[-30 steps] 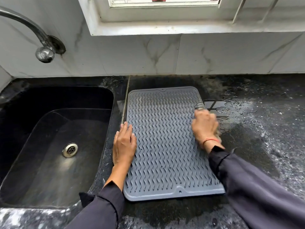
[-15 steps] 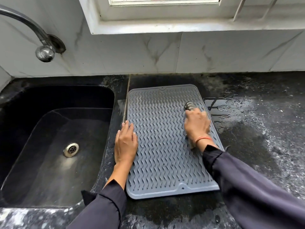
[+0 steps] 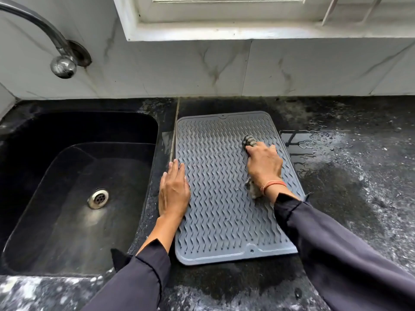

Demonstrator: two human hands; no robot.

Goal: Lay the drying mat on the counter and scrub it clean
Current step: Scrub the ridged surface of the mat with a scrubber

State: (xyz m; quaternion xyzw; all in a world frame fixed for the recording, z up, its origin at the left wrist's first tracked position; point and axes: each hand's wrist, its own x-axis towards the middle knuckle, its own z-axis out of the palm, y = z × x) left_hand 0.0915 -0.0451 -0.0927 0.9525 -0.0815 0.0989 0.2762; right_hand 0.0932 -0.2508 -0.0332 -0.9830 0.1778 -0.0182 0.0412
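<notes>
A grey ribbed drying mat (image 3: 220,194) lies flat on the black counter (image 3: 348,198), just right of the sink. My left hand (image 3: 174,191) rests flat with straight fingers on the mat's left edge. My right hand (image 3: 263,164) grips a dark metal scrubber (image 3: 248,140) and presses it on the mat's upper right part. A bit of scrubber also sticks out below the wrist. Most of the scrubber is hidden inside the fist.
A black sink (image 3: 74,194) with a steel drain (image 3: 98,198) lies to the left, under a wall tap (image 3: 60,61). A puddle of water (image 3: 298,144) and wet streaks cover the counter right of the mat. A tiled wall stands behind.
My right hand has slid the scrubber leftward from the mat's right edge toward its middle. The left hand has stayed on the left edge.
</notes>
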